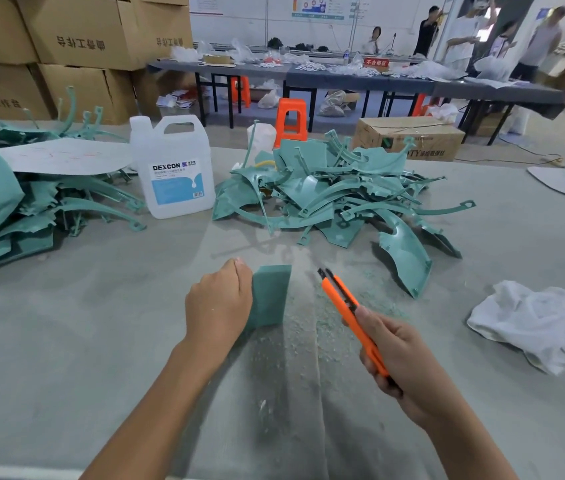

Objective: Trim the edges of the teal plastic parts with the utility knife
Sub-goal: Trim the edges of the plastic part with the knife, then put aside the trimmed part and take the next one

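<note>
My left hand (218, 301) grips the left edge of a flat teal plastic part (271, 295) that stands tilted on the grey table (66, 341). My right hand (393, 360) holds an orange utility knife (350, 306), its tip pointing up and away, a short gap to the right of the part and not touching it. Teal shavings (343, 306) lie scattered on the table between and around both hands. A big heap of teal parts (329, 195) lies beyond the hands, and a second pile (14, 209) sits at the far left.
A white jug labelled DEXCON (173, 168) stands between the two piles. A crumpled white cloth (533, 322) lies at the right. Cardboard boxes (66, 46) are stacked at the back left. People stand at a long table (343, 76) behind, with orange stools (291, 121) beneath.
</note>
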`<state>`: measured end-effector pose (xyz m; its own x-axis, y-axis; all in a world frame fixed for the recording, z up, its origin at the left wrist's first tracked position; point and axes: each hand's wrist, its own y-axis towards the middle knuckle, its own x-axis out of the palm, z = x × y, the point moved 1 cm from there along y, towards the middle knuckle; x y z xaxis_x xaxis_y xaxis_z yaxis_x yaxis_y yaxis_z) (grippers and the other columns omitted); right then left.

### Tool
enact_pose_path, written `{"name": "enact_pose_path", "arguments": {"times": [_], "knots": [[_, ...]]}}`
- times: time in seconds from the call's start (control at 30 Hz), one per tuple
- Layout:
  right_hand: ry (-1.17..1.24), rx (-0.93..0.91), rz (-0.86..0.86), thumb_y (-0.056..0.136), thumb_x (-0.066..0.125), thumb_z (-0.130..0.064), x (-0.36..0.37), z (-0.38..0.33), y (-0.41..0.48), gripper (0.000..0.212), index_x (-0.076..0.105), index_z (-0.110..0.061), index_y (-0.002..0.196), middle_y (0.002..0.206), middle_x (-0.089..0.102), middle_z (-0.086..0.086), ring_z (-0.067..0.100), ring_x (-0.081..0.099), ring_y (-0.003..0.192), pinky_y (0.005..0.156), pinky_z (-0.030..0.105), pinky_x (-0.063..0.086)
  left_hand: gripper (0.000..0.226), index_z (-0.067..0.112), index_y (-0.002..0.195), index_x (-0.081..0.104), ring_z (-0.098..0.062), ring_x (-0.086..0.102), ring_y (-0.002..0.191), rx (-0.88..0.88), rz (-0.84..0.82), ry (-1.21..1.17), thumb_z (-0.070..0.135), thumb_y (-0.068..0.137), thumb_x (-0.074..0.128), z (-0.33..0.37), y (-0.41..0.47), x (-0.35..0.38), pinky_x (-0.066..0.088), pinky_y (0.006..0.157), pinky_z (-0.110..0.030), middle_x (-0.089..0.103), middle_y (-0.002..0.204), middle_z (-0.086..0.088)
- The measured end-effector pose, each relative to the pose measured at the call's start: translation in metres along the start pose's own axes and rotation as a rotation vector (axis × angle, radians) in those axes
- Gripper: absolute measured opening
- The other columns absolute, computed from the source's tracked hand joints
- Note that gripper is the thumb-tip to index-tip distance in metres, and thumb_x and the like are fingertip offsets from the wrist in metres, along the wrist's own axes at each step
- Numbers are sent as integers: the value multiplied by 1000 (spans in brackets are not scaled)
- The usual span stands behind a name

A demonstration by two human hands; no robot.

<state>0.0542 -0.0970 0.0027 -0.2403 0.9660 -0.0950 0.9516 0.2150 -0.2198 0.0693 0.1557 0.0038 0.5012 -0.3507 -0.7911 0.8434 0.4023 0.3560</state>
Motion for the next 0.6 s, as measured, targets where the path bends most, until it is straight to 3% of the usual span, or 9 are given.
{"name": "enact_pose_path", "arguments": {"times": [0.1, 0.23, 0.33, 0.4, 0.47, 0.53, 0.6], "knots": [[-178, 7, 4, 101, 53, -40, 10, 19, 5, 32, 70, -13, 93, 50, 52, 6, 14, 39, 34, 35, 17, 25, 43, 15, 69, 35, -38, 51, 67, 6, -15, 1, 34, 105, 20, -1, -1, 0, 41, 62, -41, 45, 60, -5], [-345, -14, -113, 103, 52, -33, 24, 25, 3, 33, 67, -4, 94, 48, 51, 1, 11, 40, 33, 35, 17, 29, 42, 19, 68, 31, -37, 52, 68, -2, -33, -28, 35, 105, 19, 1, -3, -2, 42, 63, -42, 45, 61, -5], [-114, -12, -106, 100, 54, -41, 18, 3, -2, 31, 71, -15, 100, 52, 52, 3, 11, 37, 34, 34, 16, 25, 42, 19, 68, 32, -37, 53, 69, 6, -37, -31, 36, 105, 18, 1, -5, -3, 45, 65, -43, 44, 60, -3], [79, -40, -150, 92, 58, -51, 8, -17, -6, 38, 73, -18, 104, 55, 51, 5, 11, 36, 35, 33, 15, 25, 42, 21, 69, 32, -36, 52, 69, 11, -45, -38, 40, 104, 17, 0, -5, -3, 40, 63, -41, 42, 60, 1], [126, -91, -135, 85, 60, -58, -1, -31, -10, 45, 73, -20, 104, 57, 53, 6, 13, 39, 37, 34, 16, 27, 43, 24, 74, 35, -29, 51, 69, 9, -59, -107, 52, 102, 18, -3, -4, -3, 34, 62, -39, 46, 65, 6], [72, -121, -24, 85, 57, -59, -8, -30, -12, 45, 71, -20, 101, 58, 55, 8, 15, 42, 39, 36, 18, 28, 40, 30, 82, 38, -16, 54, 71, 0, -91, -230, 68, 94, 32, -11, -3, -5, 35, 59, -36, 53, 75, 10], [37, -101, 74, 94, 54, -52, -13, -19, -14, 39, 67, -16, 100, 59, 58, 10, 18, 46, 42, 37, 22, 30, 38, 38, 92, 38, -2, 55, 79, -11, -135, -329, 67, 83, 61, -24, -5, -7, 39, 62, -27, 55, 90, 16]]}}
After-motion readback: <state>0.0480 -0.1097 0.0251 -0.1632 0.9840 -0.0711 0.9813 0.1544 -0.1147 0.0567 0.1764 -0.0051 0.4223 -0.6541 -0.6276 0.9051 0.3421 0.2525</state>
